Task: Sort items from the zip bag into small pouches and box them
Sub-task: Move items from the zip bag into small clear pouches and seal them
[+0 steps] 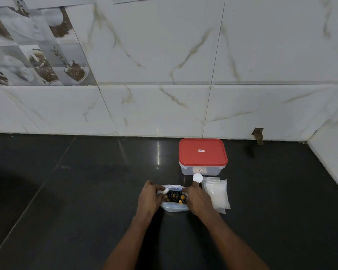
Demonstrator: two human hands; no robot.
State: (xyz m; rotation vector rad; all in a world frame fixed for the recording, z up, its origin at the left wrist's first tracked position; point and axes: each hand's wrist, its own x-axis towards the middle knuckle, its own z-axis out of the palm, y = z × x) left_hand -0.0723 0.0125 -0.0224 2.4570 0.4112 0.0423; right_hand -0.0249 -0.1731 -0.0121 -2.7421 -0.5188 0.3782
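Observation:
A clear zip bag (174, 207) lies on the dark counter, holding several small dark and yellow pieces (175, 196). My left hand (150, 199) grips the bag's left top edge. Its right top edge is gripped by my right hand (198, 200). Just right of the bag lies a stack of small clear pouches (218, 193). A white spoon (197, 177) rests at the pouches' far left corner. Behind them stands a clear plastic box with its red lid (203, 152) on.
The black counter (86, 191) runs back to a white marble-patterned tiled wall (164, 104). A side wall (334, 162) closes the right end. A small hole (258, 133) shows low in the back wall, right of the box.

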